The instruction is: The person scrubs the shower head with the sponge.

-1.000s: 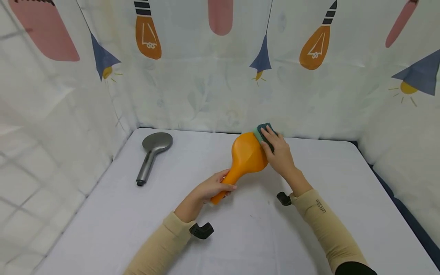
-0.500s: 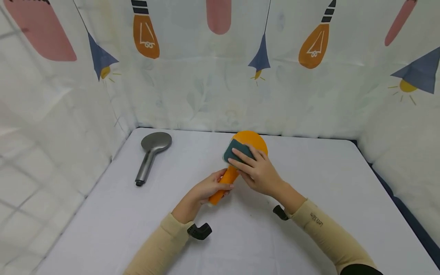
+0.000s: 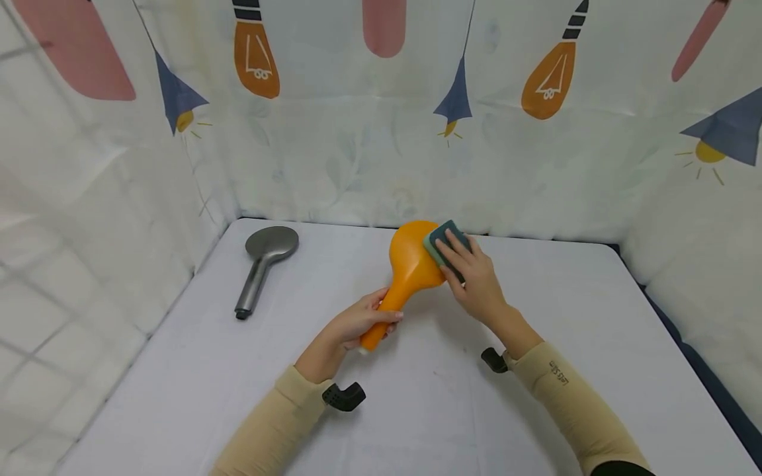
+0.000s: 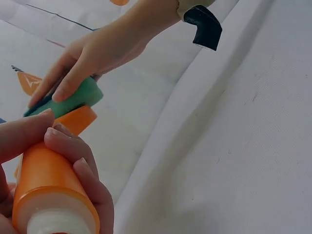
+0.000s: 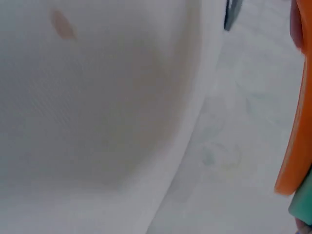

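An orange handheld shower head (image 3: 411,254) is held above the table by its handle, its head pointing away. My left hand (image 3: 354,324) grips that handle, with the thumb across the top. The white threaded end (image 4: 61,222) of the handle shows in the left wrist view. A green sponge with a dark scouring side (image 3: 442,233) lies against the right edge of the orange head. My right hand (image 3: 482,287) holds this sponge, fingers spread over its dark side and thumb on the green part. In the right wrist view only a corner of the sponge (image 5: 303,202) shows.
A grey shower head (image 3: 270,244) lies at the back left of the white-covered table (image 3: 417,410). Fabric walls with printed lamps (image 3: 357,152) rise behind and at the sides. A black bent piece (image 3: 344,396) sticks out from the left cuff, another (image 3: 494,360) from the right.
The right hand swept the sponge from the shower head's right edge down-left across it toward the neck, then back to the right edge. The left hand kept its grip, the shower head shifting slightly left.
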`<move>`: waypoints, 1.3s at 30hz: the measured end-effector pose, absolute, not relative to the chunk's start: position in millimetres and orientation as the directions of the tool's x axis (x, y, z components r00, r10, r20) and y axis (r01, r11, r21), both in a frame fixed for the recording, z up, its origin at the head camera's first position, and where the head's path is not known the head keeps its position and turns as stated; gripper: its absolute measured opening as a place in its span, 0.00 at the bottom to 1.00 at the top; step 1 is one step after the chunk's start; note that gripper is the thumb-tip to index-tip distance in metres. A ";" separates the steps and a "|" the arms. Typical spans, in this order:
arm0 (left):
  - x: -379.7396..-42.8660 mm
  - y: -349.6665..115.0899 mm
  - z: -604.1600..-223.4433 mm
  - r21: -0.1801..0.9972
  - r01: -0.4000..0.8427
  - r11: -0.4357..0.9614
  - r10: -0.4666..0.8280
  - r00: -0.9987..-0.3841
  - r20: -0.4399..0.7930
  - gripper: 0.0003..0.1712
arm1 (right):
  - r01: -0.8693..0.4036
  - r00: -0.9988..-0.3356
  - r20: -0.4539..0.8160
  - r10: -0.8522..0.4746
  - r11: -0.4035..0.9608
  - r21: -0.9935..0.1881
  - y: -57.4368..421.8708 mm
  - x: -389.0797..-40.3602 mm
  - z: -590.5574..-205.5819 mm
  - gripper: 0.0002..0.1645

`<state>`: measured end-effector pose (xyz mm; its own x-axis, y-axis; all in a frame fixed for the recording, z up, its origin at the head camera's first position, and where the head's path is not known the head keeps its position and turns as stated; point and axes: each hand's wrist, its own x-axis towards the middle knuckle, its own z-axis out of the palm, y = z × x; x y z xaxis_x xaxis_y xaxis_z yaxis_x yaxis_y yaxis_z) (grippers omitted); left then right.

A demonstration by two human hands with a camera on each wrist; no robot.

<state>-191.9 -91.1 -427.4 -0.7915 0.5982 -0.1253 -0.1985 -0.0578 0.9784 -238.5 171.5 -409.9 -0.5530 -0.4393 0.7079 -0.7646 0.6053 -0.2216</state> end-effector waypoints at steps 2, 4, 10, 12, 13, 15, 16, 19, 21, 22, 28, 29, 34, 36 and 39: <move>-192.0 -90.4 -428.4 0.972 -0.221 -0.077 0.594 -0.793 -0.134 0.24 | -0.836 -0.446 0.704 -0.552 0.537 -0.109 163.4 -230.5 -413.6 0.29; -191.7 -89.9 -429.1 0.964 -0.249 -0.096 0.591 -0.794 -0.146 0.24 | -0.880 -0.357 0.684 -0.636 0.475 -0.018 158.7 -225.3 -416.0 0.27; -190.3 -89.8 -428.3 0.932 -0.326 -0.160 0.567 -0.803 -0.184 0.20 | -0.853 -0.411 0.723 -0.555 0.514 -0.090 173.0 -239.8 -416.9 0.24; -189.9 -90.5 -428.1 0.918 -0.349 -0.191 0.552 -0.811 -0.194 0.18 | -0.806 -0.495 0.735 -0.463 0.561 -0.190 181.7 -247.0 -417.6 0.26; -189.8 -90.8 -428.3 0.909 -0.361 -0.207 0.547 -0.813 -0.198 0.17 | -0.785 -0.529 0.734 -0.426 0.575 -0.232 185.1 -249.2 -418.0 0.28; -189.2 -91.5 -428.5 0.892 -0.386 -0.236 0.543 -0.814 -0.208 0.16 | -0.760 -0.560 0.733 -0.386 0.593 -0.268 189.4 -251.0 -420.1 0.30; -189.0 -91.7 -428.7 0.884 -0.397 -0.248 0.544 -0.812 -0.212 0.16 | -0.762 -0.554 0.739 -0.382 0.591 -0.265 189.5 -250.6 -420.9 0.31; -189.7 -90.3 -428.9 0.865 -0.419 -0.278 0.556 -0.804 -0.211 0.18 | -0.815 -0.469 0.765 -0.441 0.550 -0.183 182.9 -245.9 -420.7 0.30; -190.6 -88.5 -428.8 0.857 -0.422 -0.296 0.558 -0.805 -0.203 0.20 | -0.861 -0.385 0.763 -0.520 0.500 -0.093 175.8 -241.3 -420.8 0.25; -191.1 -87.6 -429.1 0.854 -0.422 -0.305 0.557 -0.806 -0.199 0.20 | -0.882 -0.339 0.752 -0.566 0.470 -0.044 172.4 -238.7 -420.3 0.23; -189.8 -85.6 -429.6 0.812 -0.460 -0.359 0.551 -0.807 -0.213 0.20 | -0.914 -0.248 0.701 -0.669 0.401 0.060 169.3 -237.4 -421.5 0.23; -189.4 -85.6 -429.5 0.800 -0.472 -0.372 0.552 -0.805 -0.218 0.19 | -0.905 -0.271 0.720 -0.639 0.423 0.035 170.9 -239.9 -422.0 0.23; -188.7 -84.9 -428.6 0.734 -0.514 -0.444 0.569 -0.794 -0.213 0.18 | -0.868 -0.355 0.773 -0.526 0.493 -0.062 175.4 -246.1 -422.1 0.21; -188.5 -84.6 -428.2 0.725 -0.514 -0.459 0.581 -0.791 -0.193 0.19 | -0.878 -0.320 0.753 -0.575 0.478 -0.008 173.7 -243.5 -420.8 0.20; -188.5 -83.9 -427.3 0.719 -0.505 -0.478 0.592 -0.790 -0.161 0.18 | -0.903 -0.233 0.695 -0.680 0.417 0.105 172.3 -240.4 -417.3 0.19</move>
<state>-188.5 -83.9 -427.3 -0.7897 0.5920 -0.1611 -0.5049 -0.4779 0.7188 -240.4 172.3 -417.3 -0.2329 -0.6798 0.6954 -0.9028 0.4169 0.1053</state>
